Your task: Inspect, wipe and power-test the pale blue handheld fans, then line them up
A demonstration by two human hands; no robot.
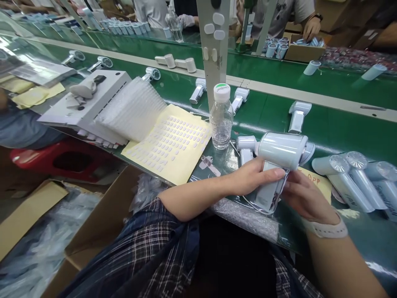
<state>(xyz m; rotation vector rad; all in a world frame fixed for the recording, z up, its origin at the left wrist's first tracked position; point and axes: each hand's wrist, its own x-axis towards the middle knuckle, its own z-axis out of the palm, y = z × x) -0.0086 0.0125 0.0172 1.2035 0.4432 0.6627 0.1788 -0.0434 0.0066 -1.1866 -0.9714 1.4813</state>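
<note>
A pale blue handheld fan [283, 150] with a barrel-shaped head and a glossy handle is held upright before me. My left hand [252, 177] is closed around the handle just below the head, its thumb lying across the front. The fingers of my right hand [305, 194] grip the right side of the same handle; its fingertips are partly hidden. Behind the held fan, at left, sits another fan [246, 142] with a thin white cable nearby. Several more light blue fans [350, 178] lie at the right, one with FAN on its handle.
A clear water bottle [221, 124] stands beside a yellow sheet of small white pads [182, 176]. Bubble wrap [248, 217] lies along the near edge. Fans rest on the green conveyor [266, 109]. A metal post [214, 54] rises behind the bottle. An open carton [102, 211] sits lower left. Co-workers sit opposite.
</note>
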